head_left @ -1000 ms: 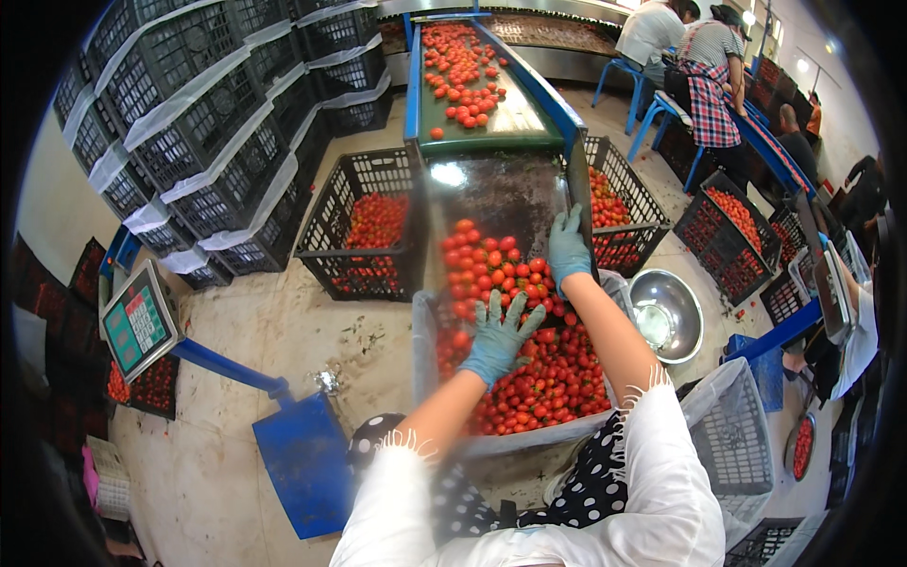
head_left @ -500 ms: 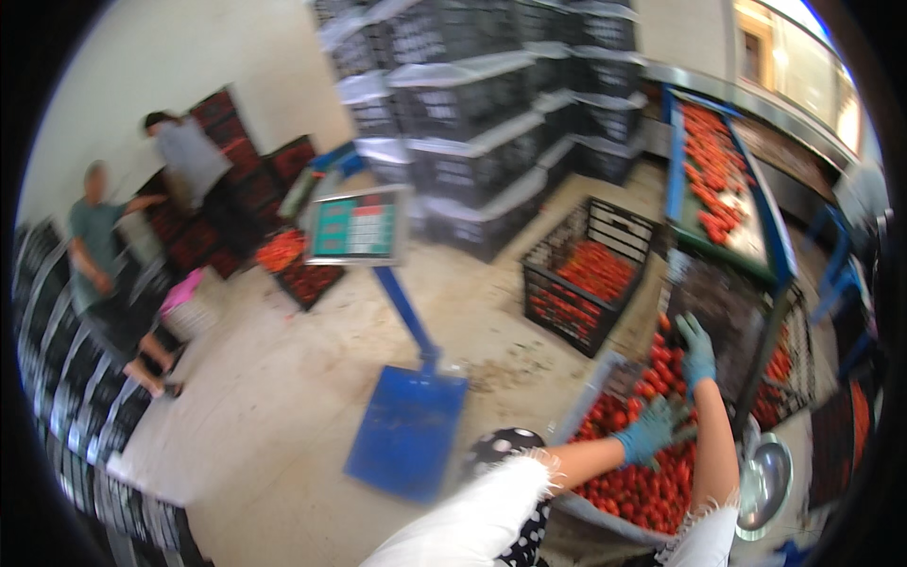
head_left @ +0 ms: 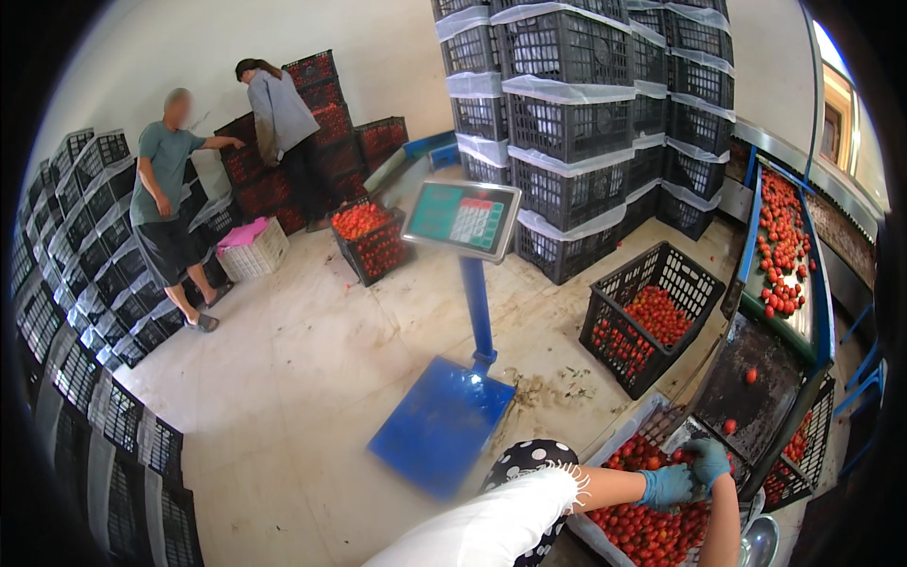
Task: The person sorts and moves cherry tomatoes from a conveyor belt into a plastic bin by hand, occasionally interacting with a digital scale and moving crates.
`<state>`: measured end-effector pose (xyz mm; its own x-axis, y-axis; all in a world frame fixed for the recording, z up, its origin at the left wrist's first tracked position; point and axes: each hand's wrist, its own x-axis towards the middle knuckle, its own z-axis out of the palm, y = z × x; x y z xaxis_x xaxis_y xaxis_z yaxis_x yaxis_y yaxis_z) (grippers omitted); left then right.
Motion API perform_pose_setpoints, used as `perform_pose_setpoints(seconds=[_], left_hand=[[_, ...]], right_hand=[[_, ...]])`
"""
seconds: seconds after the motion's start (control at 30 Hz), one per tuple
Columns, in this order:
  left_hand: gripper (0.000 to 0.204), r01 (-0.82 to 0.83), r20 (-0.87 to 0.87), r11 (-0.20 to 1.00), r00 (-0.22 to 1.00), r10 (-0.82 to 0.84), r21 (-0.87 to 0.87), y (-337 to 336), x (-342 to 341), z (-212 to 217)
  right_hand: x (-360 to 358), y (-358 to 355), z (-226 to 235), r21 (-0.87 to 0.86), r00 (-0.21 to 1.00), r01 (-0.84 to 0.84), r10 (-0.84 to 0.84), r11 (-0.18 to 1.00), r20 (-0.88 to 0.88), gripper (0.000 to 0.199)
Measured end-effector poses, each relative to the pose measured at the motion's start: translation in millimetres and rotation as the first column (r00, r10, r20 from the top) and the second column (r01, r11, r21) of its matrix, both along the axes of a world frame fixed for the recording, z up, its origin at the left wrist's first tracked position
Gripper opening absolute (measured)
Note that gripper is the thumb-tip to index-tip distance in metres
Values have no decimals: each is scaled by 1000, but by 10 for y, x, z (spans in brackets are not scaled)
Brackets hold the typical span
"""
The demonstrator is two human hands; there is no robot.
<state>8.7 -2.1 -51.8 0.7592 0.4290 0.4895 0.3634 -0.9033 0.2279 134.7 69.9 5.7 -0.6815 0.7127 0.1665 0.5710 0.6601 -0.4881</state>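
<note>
My left hand (head_left: 667,485) and my right hand (head_left: 708,462), both in blue gloves, are close together over a lined crate (head_left: 599,531) of small red tomatoes (head_left: 635,527). The right hand's fingers curl downward beside a few tomatoes at the crate's far side. My left hand's fingers are bunched against the right hand and partly hidden by it. Whatever either hand may hold is out of sight. Just beyond them a dark chute (head_left: 746,383) slopes toward the crate, with two loose tomatoes on it.
A conveyor (head_left: 748,257) carries tomatoes at the right. Ahead stands a black crate (head_left: 605,352) partly filled with tomatoes. A blue platform scale (head_left: 444,425) is left of me. Tall stacks of crates (head_left: 567,85) rise behind it. Two people (head_left: 162,180) stand at the far left.
My view has swung left. My right hand has come back from the chute to meet my left hand over the crate. Fewer tomatoes lie at the chute's lower end.
</note>
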Motion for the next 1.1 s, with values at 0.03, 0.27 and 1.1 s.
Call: perform_pose_setpoints(seconds=[0.03,0.27,1.1], left_hand=[[62,3,-29,999,1000,-5,-52,-58,2,131],[19,-95,0,981,995,97,-167,-187,-179,404],[11,-94,408,996,909,81,10,-300,-546,1155]], right_hand=[[93,-23,-45,-38,996,53,-55,998,-74,28],[399,-276,-189,-22,973,223,-221,975,63,17],[594,673,432,667,721,255,-597,700,351,13]])
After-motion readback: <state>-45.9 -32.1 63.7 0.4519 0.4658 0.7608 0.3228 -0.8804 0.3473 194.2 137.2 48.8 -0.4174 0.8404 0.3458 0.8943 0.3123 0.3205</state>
